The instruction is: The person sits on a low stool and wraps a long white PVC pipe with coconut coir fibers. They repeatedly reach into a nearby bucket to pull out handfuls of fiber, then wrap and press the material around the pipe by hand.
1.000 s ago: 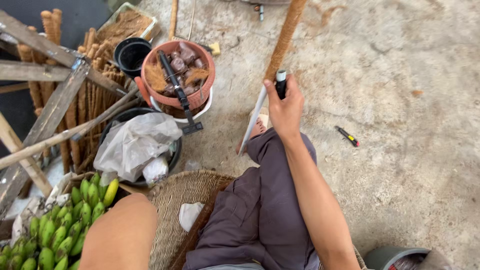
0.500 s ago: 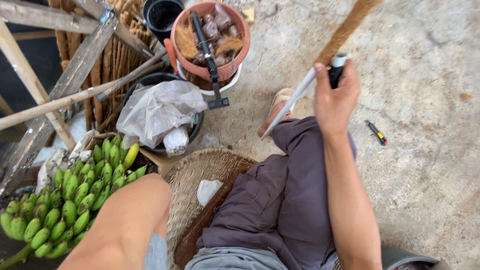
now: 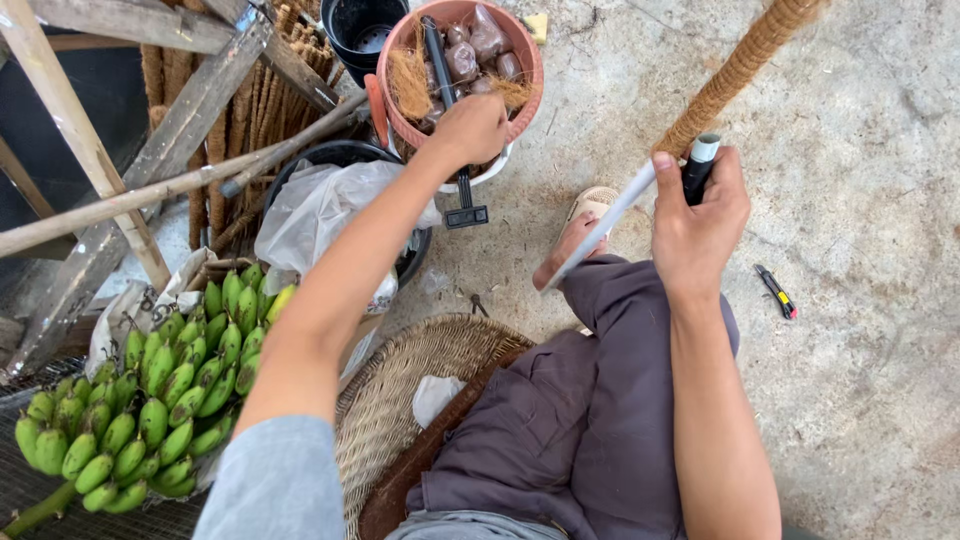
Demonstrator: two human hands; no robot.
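Head view looks down on your lap and the concrete, so take the pink tub (image 3: 528, 75) as your landmark. Your left hand (image 3: 470, 128) rests on the tub's near rim, fingers curled down over the long black tool (image 3: 447, 120) that lies across it; whether they have closed on the tool or only cover it you cannot tell from here. That tool looks stiff and fairly light, with its square end hanging out over the near rim, so the bar where it crosses the rim is the natural hold. Inside the tub lie brown fibre (image 3: 408, 82) on the left and small filled bags (image 3: 470, 48) toward the far side; the fibre should be soft and loose and likely to shed if pinched thinly. To the right of the tub, your right hand (image 3: 700, 215) is wrapped round a black handle (image 3: 696, 170) with its pale blade (image 3: 600, 228) slanting down toward your sandalled foot (image 3: 580, 225), thumb pressed along the top and fingers pressed together round the grip. A blade like that is stiff and probably sharp, so only the handle is safe to hold. Just beyond that hand a fibre-wound pole (image 3: 740, 70) leans up to the far right; it looks rough, rigid and easy to grip. Further right on the floor lies a small cutter (image 3: 776, 291). Left of the tub and nearer you sit a crumpled plastic bag (image 3: 320, 215) and green bananas (image 3: 160, 390).
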